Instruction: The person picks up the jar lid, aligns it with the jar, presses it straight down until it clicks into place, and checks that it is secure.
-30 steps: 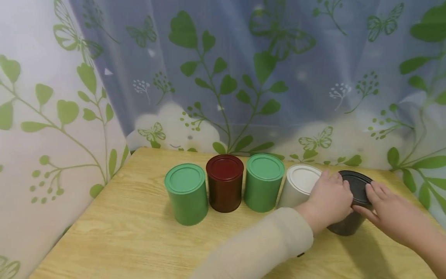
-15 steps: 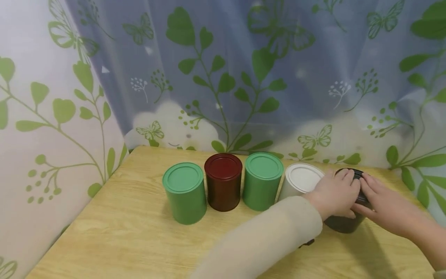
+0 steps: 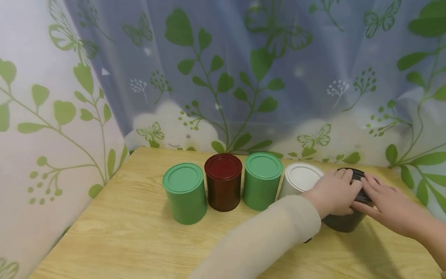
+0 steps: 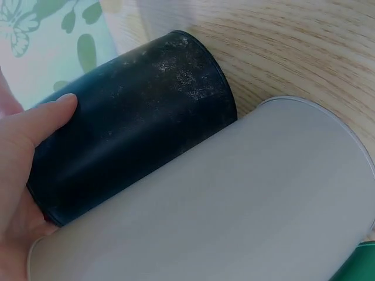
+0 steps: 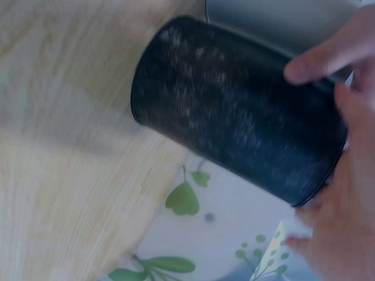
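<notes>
A black can (image 3: 343,224) with a lid stands at the right end of a row of cans, between my two hands. My left hand (image 3: 336,192) grips it from the left, fingers over the lid and thumb (image 4: 55,117) against the side, as the left wrist view shows. From the right, my right hand (image 3: 390,205) holds the top, its fingers on the lid and its thumb near the rim. In the right wrist view the scuffed side of the black can (image 5: 234,111) faces the camera. A white can (image 3: 303,176) stands close to its left, partly hidden by my left forearm.
Left of the white can stand a green can (image 3: 262,190), a dark red can (image 3: 224,192) and another green can (image 3: 184,203), all lidded. They stand on a wood-grain table (image 3: 146,248). A leaf-patterned curtain (image 3: 223,77) hangs behind it.
My left hand has shifted right, further over the black lid, and the two hands have come closer together. The black can moves slightly at most; the other cans stay put.
</notes>
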`<state>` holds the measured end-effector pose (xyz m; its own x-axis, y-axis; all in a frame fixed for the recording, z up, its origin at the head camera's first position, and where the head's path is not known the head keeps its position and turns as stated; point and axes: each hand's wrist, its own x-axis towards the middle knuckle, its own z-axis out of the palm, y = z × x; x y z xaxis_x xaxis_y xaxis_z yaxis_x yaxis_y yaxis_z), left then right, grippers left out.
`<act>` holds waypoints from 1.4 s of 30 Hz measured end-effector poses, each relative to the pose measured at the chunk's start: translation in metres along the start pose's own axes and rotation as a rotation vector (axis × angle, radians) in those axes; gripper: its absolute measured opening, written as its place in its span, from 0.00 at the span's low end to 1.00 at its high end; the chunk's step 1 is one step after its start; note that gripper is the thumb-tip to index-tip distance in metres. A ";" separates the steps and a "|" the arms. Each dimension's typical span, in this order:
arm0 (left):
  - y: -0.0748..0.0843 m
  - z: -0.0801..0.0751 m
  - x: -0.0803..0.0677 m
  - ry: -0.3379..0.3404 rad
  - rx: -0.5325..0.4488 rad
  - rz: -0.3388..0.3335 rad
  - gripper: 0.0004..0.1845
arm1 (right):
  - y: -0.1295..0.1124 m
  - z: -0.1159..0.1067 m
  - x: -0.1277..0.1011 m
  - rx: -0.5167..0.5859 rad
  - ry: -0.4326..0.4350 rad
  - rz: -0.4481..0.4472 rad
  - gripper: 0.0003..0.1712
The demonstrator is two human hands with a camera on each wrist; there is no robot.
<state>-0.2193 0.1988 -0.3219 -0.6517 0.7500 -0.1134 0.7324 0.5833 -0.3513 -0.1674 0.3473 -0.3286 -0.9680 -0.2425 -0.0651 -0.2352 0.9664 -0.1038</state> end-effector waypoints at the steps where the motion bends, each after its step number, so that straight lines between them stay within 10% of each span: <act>1: 0.001 0.000 0.000 0.000 0.005 -0.006 0.41 | 0.000 0.001 -0.002 -0.035 0.002 0.009 0.51; 14: -0.003 -0.001 0.003 -0.001 -0.011 -0.034 0.45 | -0.001 0.000 -0.006 -0.477 0.140 -0.230 0.38; 31: 0.006 -0.007 0.011 -0.078 -0.071 -0.031 0.49 | 0.003 0.009 -0.011 -0.358 0.210 -0.159 0.40; 42: 0.011 0.003 0.001 0.021 0.025 -0.133 0.51 | 0.000 0.006 -0.008 -0.290 0.132 -0.086 0.41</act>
<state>-0.2119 0.2049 -0.3286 -0.7385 0.6727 -0.0450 0.6341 0.6704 -0.3854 -0.1593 0.3482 -0.3335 -0.9422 -0.3291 0.0629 -0.3130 0.9316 0.1847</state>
